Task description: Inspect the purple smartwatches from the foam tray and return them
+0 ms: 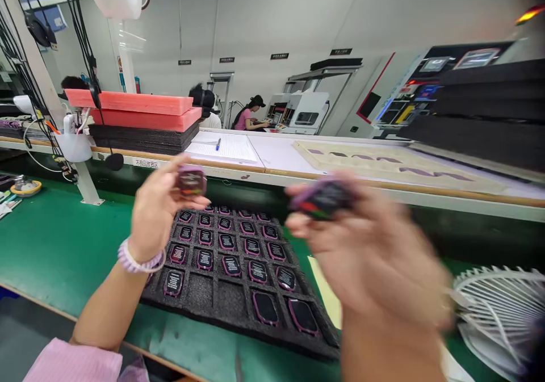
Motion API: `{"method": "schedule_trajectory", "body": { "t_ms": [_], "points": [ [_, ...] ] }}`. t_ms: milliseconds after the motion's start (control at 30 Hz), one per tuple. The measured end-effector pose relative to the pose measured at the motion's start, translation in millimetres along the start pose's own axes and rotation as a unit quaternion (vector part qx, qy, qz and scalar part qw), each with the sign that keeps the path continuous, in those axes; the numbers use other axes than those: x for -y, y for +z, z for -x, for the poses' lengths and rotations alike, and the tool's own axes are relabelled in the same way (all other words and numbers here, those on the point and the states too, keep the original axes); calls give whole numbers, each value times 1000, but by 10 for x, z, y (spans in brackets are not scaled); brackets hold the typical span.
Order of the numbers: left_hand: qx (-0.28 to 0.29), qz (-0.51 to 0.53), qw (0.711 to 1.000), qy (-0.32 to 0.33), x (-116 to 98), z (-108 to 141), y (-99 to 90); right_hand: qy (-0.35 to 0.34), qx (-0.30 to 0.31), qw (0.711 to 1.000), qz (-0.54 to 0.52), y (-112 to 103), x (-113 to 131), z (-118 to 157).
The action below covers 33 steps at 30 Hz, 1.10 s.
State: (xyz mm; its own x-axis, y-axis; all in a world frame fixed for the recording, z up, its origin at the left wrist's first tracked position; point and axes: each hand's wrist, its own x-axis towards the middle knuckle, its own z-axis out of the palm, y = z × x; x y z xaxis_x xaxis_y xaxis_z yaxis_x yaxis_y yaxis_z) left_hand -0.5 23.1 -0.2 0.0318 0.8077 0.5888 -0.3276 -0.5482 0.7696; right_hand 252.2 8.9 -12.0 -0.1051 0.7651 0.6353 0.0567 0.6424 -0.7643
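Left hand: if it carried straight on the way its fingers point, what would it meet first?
The left hand points right, holding a purple case. First in line is likely the case held by the blurred right hand; depth is unclear.

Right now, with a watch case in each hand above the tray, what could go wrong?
Both cases are pinched only by fingertips: the left hand case or the right hand case could slip and strike the filled foam tray. The right hand is blurred, so a fast swing might hit the white fan.
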Motion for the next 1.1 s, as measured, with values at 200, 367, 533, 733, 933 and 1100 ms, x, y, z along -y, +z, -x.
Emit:
{"method": "schedule_trajectory", "body": {
  "t_ms": [200, 367, 533, 733, 933, 1100],
  "points": [
    [40, 32, 953, -300, 551, -23, 21, 300, 48, 913, -271, 316, -537, -156],
    [58, -86, 941, -322, 598, 187, -226, 347, 66, 906, -232, 409, -832, -36],
    [117, -122, 920, -353, 535, 457, -312, 376, 96, 889, -241, 398, -845, 210],
    [163, -56, 895, -410, 632, 806, -298, 404, 103, 867, -272, 296, -707, 571],
    [240, -358, 868, -249, 737, 1059, -309, 335, 199, 915, -106, 279, -731, 925],
    [287, -516, 788, -172, 797, 1170, -293, 100, 244, 942, 207, 295, -803, 1050]
  ]
}}
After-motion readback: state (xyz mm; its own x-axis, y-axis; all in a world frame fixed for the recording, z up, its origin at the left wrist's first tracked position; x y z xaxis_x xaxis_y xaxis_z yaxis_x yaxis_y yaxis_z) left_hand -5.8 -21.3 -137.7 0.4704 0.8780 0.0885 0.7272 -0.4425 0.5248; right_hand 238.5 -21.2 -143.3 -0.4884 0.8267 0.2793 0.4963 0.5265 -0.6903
